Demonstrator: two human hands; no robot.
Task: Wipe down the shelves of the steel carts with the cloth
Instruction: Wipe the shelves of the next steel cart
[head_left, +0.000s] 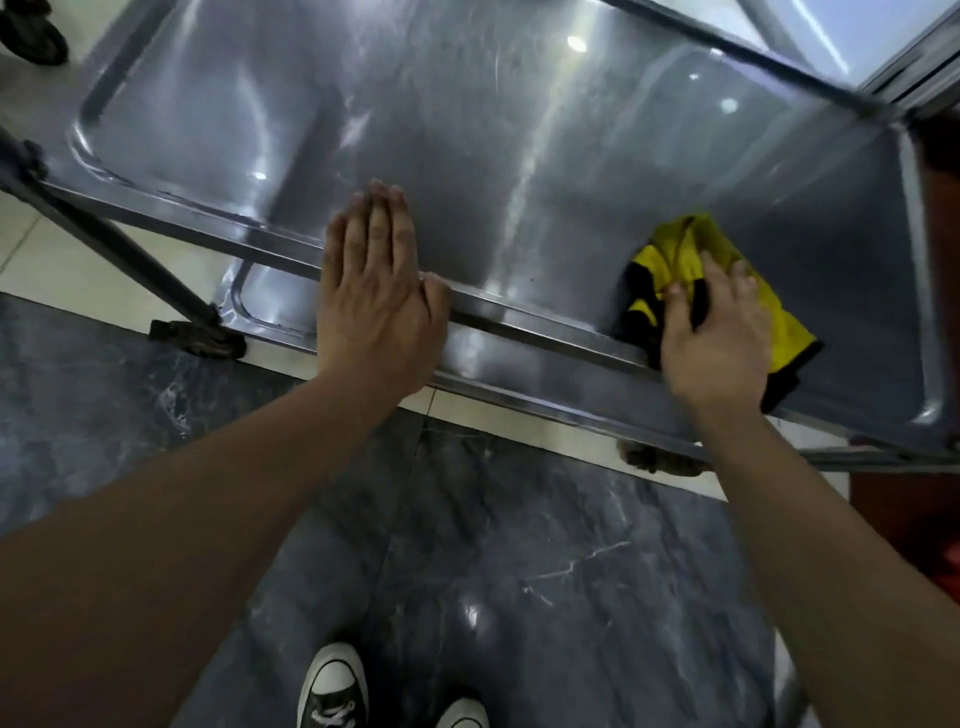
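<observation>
A steel cart's top shelf (467, 130) fills the upper half of the view, shiny and bare. A yellow and black cloth (680, 260) lies bunched on its near right part. My right hand (719, 338) presses flat on the cloth, fingers spread over it. My left hand (376, 296) rests flat on the shelf's near rim (519, 312), fingers together, holding nothing. A lower shelf (270, 296) shows beneath the rim.
The cart's leg (104, 234) slants down to a caster (197, 335) at left; another caster (660, 460) sits under the right side. Dark marble floor (519, 571) and my shoes (332, 686) lie below. A reddish-brown object (935, 156) stands at the right.
</observation>
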